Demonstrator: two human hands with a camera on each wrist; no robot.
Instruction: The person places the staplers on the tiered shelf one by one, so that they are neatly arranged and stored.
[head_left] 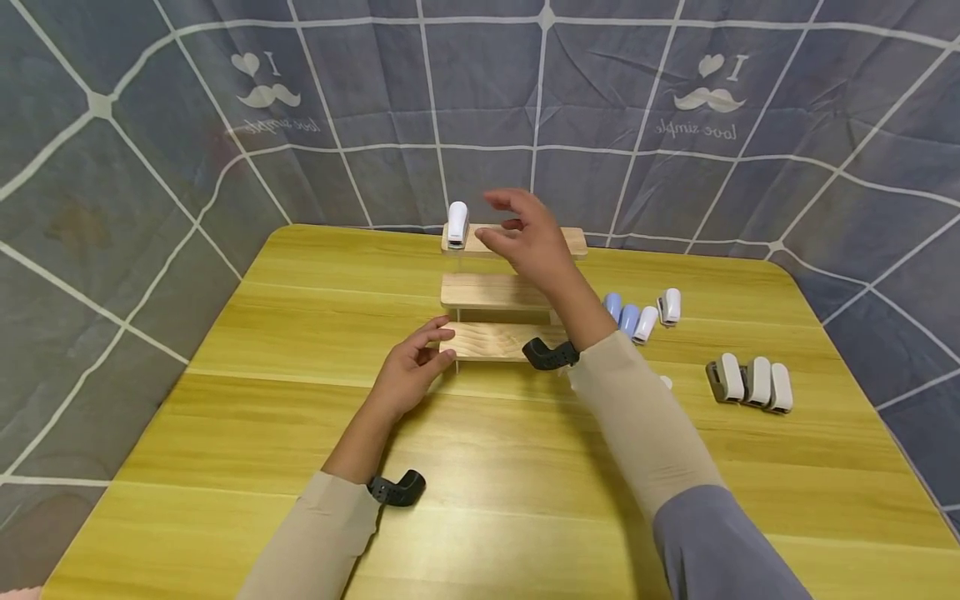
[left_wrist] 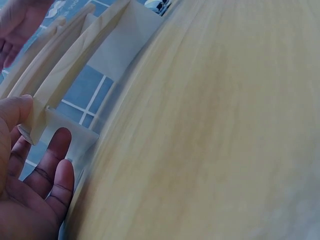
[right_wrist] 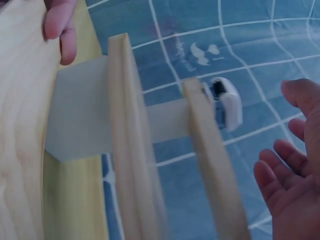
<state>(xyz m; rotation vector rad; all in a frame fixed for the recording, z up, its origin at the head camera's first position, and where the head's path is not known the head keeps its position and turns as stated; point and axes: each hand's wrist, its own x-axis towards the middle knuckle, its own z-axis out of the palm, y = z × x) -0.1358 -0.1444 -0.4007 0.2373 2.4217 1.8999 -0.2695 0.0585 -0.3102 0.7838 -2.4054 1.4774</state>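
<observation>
Curtain [head_left: 487, 75]: one, blue-grey, white grid lines, hung across the far side at twelve o'clock and round both flanks.

Table [head_left: 247, 400]: one, yellow wood grain. Clock readings are taken from the middle of the stand on it.

Three-tier stand [head_left: 491, 292]: one, pale wooden boards on translucent supports, stepped upward toward twelve.

My left hand [head_left: 412, 367]: at eight o'clock, thumb and fingertips pinching the left end of the lowest board.

My right hand [head_left: 532, 240]: at one o'clock, over the top board, released, fingers loosely bent around nothing.

Wristbands: two, black, one on my left wrist [head_left: 397, 489], one on my right [head_left: 551, 354].

White staplers [head_left: 759, 382]: three, side by side, toward four o'clock.

Blue staplers [head_left: 628, 322]: two, adjacent, at three o'clock; two more white ones [head_left: 670, 307] beside them, the farther angled differently.

White stapler [head_left: 457, 223]: one, at eleven o'clock, standing on the left end of the top board, just beside my right hand, apart from its fingers.
</observation>
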